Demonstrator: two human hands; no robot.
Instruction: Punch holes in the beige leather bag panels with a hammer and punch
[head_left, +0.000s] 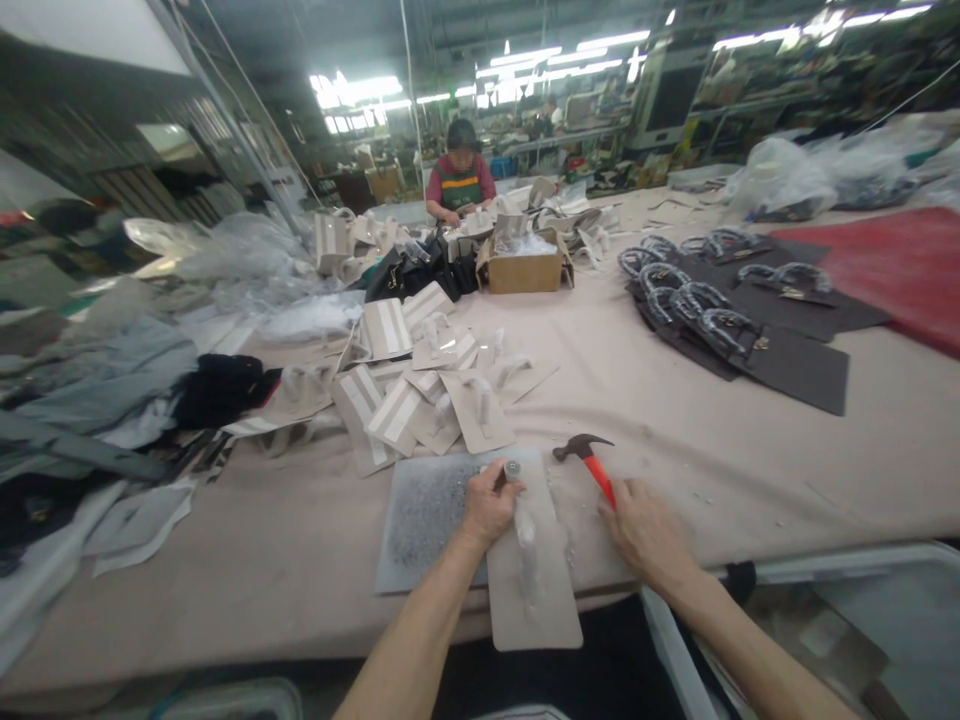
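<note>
My left hand (489,508) is closed around a small metal punch tool (511,470), held upright over the top end of a beige leather panel (534,585). That panel lies partly on a grey cutting pad (424,520) at the near table edge. My right hand (645,535) grips the red handle of a hammer (589,462), whose dark head rests on the table just right of the pad. A plastic-wrapped handle strip runs down the middle of the panel.
A heap of beige striped panels (420,390) lies beyond the pad. Dark panels with wrapped handles (720,320) sit at the right, a red sheet (900,265) farther right. A cardboard box (525,265) and a seated person (459,185) are at the far end. A plastic bin (847,620) stands at the lower right.
</note>
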